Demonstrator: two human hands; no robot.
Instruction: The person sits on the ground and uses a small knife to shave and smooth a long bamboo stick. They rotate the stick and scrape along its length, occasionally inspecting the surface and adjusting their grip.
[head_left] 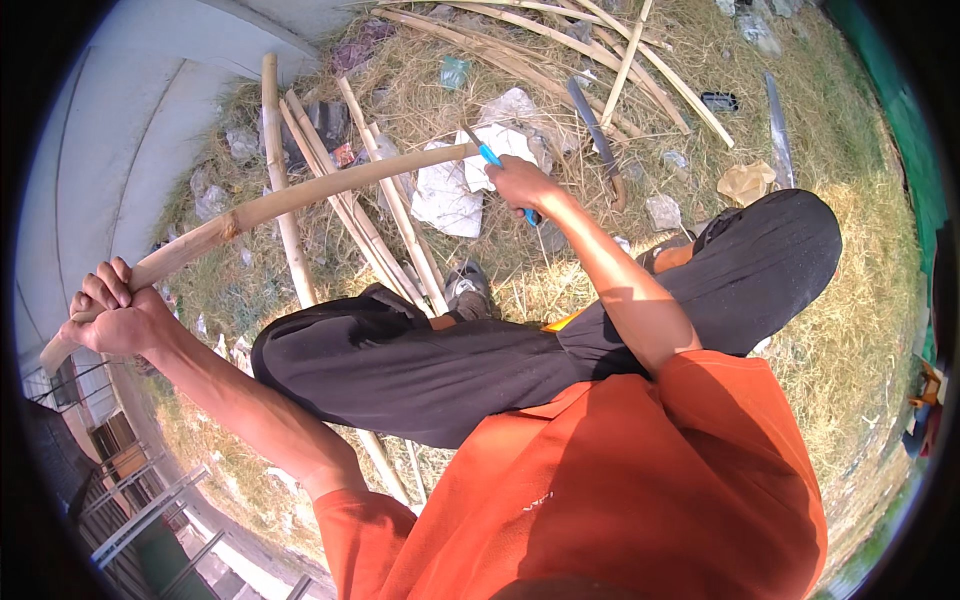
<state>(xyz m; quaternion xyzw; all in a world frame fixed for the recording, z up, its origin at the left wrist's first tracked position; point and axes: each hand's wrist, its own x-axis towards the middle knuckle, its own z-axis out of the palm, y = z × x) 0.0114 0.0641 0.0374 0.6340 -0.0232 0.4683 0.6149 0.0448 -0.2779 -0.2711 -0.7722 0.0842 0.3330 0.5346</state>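
My left hand (120, 310) is wrapped round the near-left end of a long pale wooden pole (300, 190). The pole slants up to the right, with a knot partway along. At its far end my right hand (522, 185) grips a blue-handled knife (490, 155). A short dark blade sticks out beyond the handle, close to the pole's tip; whether they touch I cannot tell. White crumpled sheets (445, 195) lie on the ground beneath that tip.
Several pale poles (350, 215) lie between my feet and the wall (130, 130). More long strips (540, 35) are piled at the far side. A dark-bladed machete (592, 125) and a long metal blade (778, 130) lie on dry grass among scraps of litter.
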